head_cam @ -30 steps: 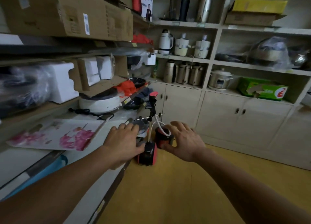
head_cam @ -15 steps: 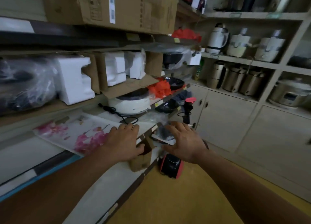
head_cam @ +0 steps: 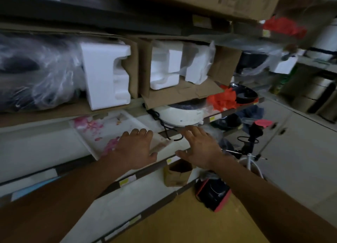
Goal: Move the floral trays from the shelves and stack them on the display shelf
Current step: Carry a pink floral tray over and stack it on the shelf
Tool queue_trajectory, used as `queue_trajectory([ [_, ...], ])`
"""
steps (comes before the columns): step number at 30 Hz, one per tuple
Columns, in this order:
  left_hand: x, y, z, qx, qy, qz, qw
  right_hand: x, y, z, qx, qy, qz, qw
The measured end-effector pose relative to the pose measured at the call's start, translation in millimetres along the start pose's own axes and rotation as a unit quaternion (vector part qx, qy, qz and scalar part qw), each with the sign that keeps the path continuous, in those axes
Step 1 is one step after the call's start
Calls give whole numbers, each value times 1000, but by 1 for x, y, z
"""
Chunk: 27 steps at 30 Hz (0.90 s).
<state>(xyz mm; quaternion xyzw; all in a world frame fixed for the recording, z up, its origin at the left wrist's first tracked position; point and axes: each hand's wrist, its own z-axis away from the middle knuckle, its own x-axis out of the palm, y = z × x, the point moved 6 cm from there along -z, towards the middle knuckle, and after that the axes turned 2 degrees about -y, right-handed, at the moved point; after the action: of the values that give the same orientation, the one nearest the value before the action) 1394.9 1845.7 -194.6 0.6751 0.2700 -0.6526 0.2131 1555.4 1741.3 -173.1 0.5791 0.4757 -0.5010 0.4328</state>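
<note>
A floral tray [head_cam: 102,131], white with pink blossoms, is lying flat on a white shelf [head_cam: 36,148], tucked under the shelf board above. The left hand [head_cam: 135,150] is being laid palm down over the tray's near right corner, fingers straight and close together, nothing being pinched. The right hand [head_cam: 200,148] is being held just right of the tray, fingers spread and thumb out, gripping nothing; contact with the shelf cannot be judged through the blur. A white cooker [head_cam: 180,116] with a black cord [head_cam: 164,126] is sitting beyond the right hand. White foam blocks [head_cam: 105,75] in open cardboard are being stored one level up. A small brown box [head_cam: 177,173] is sitting below the shelf edge.
</note>
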Motion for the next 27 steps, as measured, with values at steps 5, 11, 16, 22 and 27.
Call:
queue_trajectory([
  [5,48,-10,-2,-79,-50,18,995,58,-4,-51,-104,-46,-44,993],
  [11,109,-20,3,-208,-158,8,965,120,-9,-94,-229,-100,-27,968],
  [16,128,-11,10,-200,-100,-3,975,150,-21,-110,-312,-83,-7,946],
  [22,85,14,29,-319,-66,-7,946,128,-28,-104,-358,21,17,933],
  [27,42,40,68,-361,-56,-57,929,101,-38,-74,-419,61,-9,906],
])
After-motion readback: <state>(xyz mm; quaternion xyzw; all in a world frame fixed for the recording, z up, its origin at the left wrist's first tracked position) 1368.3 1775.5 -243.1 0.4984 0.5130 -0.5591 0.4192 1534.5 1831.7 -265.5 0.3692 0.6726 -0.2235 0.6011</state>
